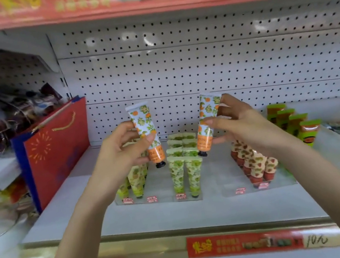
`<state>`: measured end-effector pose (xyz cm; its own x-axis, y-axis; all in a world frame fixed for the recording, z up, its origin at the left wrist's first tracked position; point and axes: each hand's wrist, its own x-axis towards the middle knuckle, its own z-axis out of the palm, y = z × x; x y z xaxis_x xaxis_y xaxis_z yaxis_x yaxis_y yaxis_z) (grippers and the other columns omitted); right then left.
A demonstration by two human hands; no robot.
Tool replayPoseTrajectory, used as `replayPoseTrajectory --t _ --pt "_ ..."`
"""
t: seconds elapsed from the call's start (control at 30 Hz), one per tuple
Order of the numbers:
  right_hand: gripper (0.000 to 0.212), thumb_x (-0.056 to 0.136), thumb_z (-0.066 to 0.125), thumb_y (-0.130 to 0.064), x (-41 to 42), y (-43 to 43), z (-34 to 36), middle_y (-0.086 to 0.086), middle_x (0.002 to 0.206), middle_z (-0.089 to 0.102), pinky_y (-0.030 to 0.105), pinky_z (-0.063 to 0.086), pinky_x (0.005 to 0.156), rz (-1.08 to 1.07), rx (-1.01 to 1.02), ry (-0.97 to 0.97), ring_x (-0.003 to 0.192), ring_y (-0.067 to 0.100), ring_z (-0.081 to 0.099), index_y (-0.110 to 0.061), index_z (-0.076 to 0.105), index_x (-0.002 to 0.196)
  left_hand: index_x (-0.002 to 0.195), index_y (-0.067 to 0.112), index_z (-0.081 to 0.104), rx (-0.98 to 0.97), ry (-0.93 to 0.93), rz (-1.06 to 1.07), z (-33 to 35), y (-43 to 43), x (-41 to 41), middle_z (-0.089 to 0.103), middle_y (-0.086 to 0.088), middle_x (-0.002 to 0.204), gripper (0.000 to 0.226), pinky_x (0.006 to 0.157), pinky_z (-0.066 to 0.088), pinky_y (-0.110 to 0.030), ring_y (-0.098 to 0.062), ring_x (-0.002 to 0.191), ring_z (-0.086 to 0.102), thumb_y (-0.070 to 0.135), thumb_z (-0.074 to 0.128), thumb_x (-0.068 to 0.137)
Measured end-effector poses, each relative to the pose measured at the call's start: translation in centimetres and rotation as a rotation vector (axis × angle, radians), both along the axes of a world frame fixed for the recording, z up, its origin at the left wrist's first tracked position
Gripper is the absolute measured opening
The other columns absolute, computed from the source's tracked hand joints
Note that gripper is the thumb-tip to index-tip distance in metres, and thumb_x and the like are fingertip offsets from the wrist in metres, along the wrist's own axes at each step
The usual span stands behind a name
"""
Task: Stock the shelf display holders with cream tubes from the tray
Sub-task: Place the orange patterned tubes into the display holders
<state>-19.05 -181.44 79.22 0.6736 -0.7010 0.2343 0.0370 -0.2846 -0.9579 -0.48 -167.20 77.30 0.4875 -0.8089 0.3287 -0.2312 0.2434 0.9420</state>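
Placement step: I see left hand gripping left tube, right hand gripping right tube, caps down, mid-frame above holders. Next move calls for lowering both into free slots, apparently centre-right.

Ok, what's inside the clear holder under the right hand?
Red-patterned tubes stand cap-down in its right-hand lanes; the left lane's front looks bare. The right hand, holding an orange-print tube, covers the back of the holder, so the rows' far end is hidden.
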Motion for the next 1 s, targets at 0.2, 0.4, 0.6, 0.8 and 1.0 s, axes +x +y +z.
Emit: replayPoseTrajectory --t 0.2,0.4,0.6,0.8,1.0 --pt "0.034 0.087 0.063 -0.012 3.2 -1.7 1.3 0.010 0.115 0.063 0.026 0.057 0.070 0.023 -0.064 -0.005 0.094 0.015 0.068 -0.009 0.053 0.119 0.093 0.024 0.057 -0.061 0.014 0.069 0.3 0.4 1.9 0.066 0.019 0.069 0.017 0.055 0.052 -0.015 -0.002 0.066 0.065 0.010 0.062 0.084" --pt "0.028 0.091 0.058 -0.014 8.3 -2.6 2.2 0.016 0.110 0.064 0.030 0.057 0.081 0.056 -0.243 0.108 0.097 0.023 0.065 -0.003 0.053 0.116 0.114 0.007 0.056 -0.072 0.027 0.115 0.4 0.5 5.0 0.061 -0.021 0.113 0.033 0.059 0.054 -0.020 -0.016 0.082 0.067 0.013 0.064 0.083" --pt "0.022 0.089 0.062 -0.013 12.7 -3.7 0.8 0.008 0.102 0.060 0.026 0.056 0.084 0.058 -0.292 0.268 0.095 0.019 0.062 -0.002 0.056 0.107 0.112 0.007 0.055 -0.073 0.048 0.085 0.8 0.2 8.7 0.059 -0.023 0.114 0.033 0.062 0.056 -0.023 -0.019 0.079 0.065 0.016 0.065 0.081" --pt "0.017 0.083 0.069 -0.009 15.4 -5.0 -0.7 0.014 0.101 0.063 0.020 0.054 0.073 -0.035 -0.385 0.401 0.089 0.023 0.064 -0.006 0.058 0.096 0.110 0.007 0.056 -0.061 0.068 0.066 0.6 -0.1 11.5 0.061 -0.019 0.111 0.027 0.057 0.052 -0.016 -0.010 0.070 0.066 0.011 0.063 0.084" --pt "0.021 0.083 0.070 -0.019 17.0 -5.6 -1.7 0.006 0.092 0.063 0.010 0.040 0.063 -0.081 -0.557 0.586 0.084 0.015 0.056 -0.006 0.063 0.098 0.096 0.020 0.063 -0.052 0.073 0.029 -0.1 -0.7 13.2 0.067 -0.013 0.105 0.021 0.076 0.058 -0.036 -0.031 0.098 0.065 0.021 0.068 0.075"
